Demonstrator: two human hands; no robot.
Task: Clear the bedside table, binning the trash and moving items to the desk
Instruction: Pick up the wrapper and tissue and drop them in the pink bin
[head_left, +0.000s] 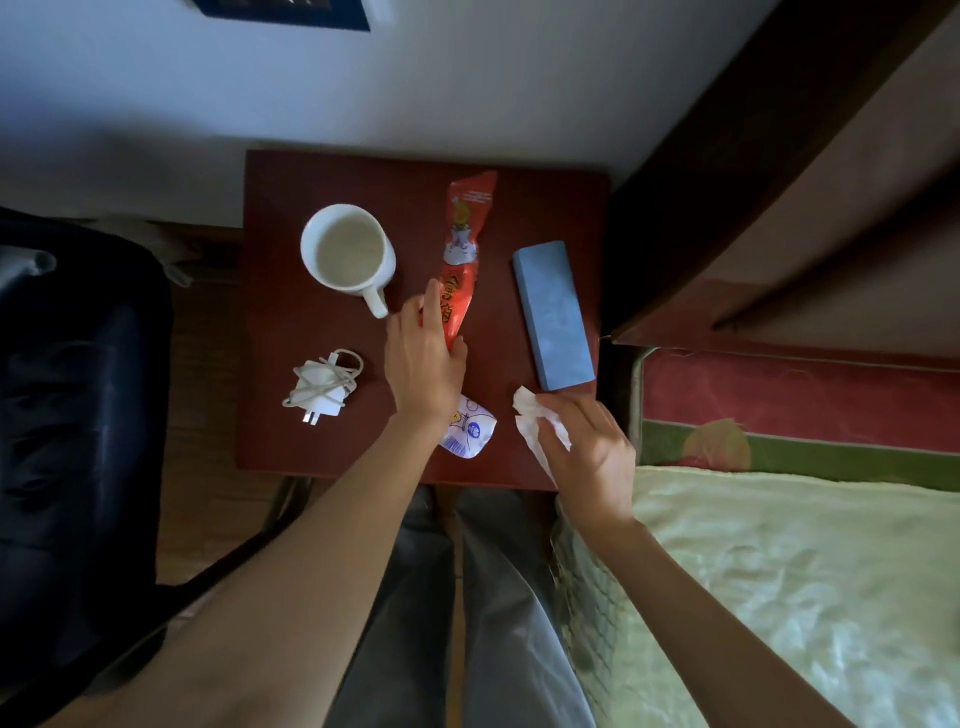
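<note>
On the dark red bedside table lie a white mug, a red snack wrapper, a blue rectangular case, a white charger with its coiled cable, a small white printed packet and a crumpled white tissue. My left hand rests on the lower end of the red wrapper, fingers curled around it. My right hand grips the tissue at the table's front right corner, just below the blue case. My left wrist partly covers the white packet.
A black chair stands left of the table. A bed with a pale green cover lies to the right, under a dark wooden frame. A white wall is behind the table. My legs in grey trousers are below its front edge.
</note>
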